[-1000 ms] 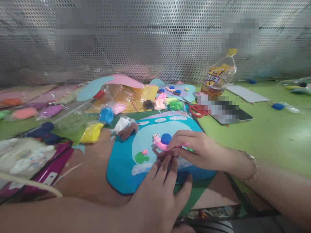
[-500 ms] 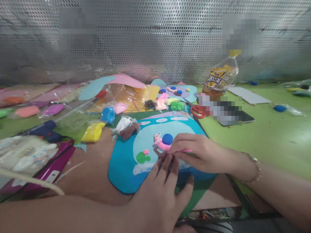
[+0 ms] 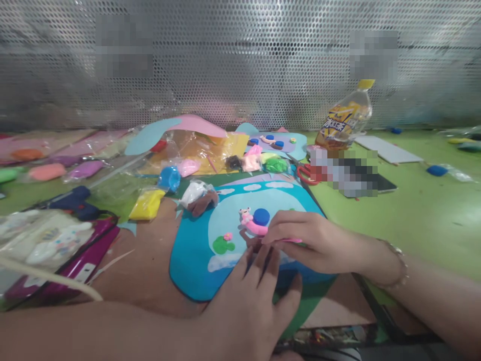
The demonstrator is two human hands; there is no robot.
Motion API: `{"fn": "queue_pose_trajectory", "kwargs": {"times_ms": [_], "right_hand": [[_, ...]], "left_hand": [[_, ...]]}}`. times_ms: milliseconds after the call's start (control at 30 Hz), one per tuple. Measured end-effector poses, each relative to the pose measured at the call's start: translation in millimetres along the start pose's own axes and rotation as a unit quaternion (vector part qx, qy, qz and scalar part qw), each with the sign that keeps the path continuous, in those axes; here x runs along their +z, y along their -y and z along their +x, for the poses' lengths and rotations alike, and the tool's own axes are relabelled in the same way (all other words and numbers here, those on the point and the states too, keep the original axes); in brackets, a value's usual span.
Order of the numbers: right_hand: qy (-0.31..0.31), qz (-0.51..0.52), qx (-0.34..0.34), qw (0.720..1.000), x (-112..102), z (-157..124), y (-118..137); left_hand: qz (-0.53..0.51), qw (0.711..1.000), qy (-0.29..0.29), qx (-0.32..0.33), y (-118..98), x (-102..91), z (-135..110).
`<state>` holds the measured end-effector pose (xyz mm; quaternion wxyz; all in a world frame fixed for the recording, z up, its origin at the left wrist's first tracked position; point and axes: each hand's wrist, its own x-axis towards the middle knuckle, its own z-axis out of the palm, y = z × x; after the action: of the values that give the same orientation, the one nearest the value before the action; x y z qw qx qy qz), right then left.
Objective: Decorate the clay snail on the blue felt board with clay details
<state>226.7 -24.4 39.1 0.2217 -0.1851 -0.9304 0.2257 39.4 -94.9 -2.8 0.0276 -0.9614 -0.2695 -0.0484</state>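
A blue foam-sheet picture (image 3: 184, 253) lies before me, with a pink clay snail (image 3: 254, 228) bearing a round blue shell (image 3: 261, 217). Under the snail runs a strip of brown clay (image 3: 251, 240), partly covered by my fingers. My left hand (image 3: 251, 291) rests with spread fingers on the picture's lower part, fingertips at the brown strip. Pinched in my right hand (image 3: 304, 240) is a slim pink clay tool (image 3: 295, 240); its tip is hidden by the fingers at the strip. Left of the snail sits a green clay lily pad (image 3: 221, 245) with a pink flower (image 3: 227, 236).
Bagged white and brown clay (image 3: 199, 198) touches the picture's upper left edge. Red-handled scissors (image 3: 310, 174), a phone (image 3: 361, 175) and a tilted drink bottle (image 3: 341, 120) are at back right. A glue gun (image 3: 75, 202) and yellow clay bag (image 3: 147, 204) lie left.
The whole view has shifted slightly, with everything a little further right. Both hands keep nearly the same places on the picture.
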Motion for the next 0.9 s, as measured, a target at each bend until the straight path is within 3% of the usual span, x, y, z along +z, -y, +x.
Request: {"fn": "queue_pose_trajectory", "kwargs": {"times_ms": [133,300,633,900], "right_hand": [[-0.066,0.002,-0.03,0.997,-1.0,1.1,0.6],[-0.169,-0.024,-0.04,0.985,-4.2,1.9,-2.2],[-0.118,-0.036,-0.024,0.992,-1.7,1.6,-5.9],[-0.101,-0.08,0.008,0.992,-0.8,-0.6,-5.5]], "left_hand": [[0.02,1.0,-0.015,0.013,0.3,2.2,-0.4],[0.033,0.995,-0.039,0.089,1.9,3.8,-1.8],[0.031,0.999,0.013,0.013,-4.4,-2.8,1.6],[0.01,0.998,0.005,0.056,0.9,-4.9,-0.3]]}}
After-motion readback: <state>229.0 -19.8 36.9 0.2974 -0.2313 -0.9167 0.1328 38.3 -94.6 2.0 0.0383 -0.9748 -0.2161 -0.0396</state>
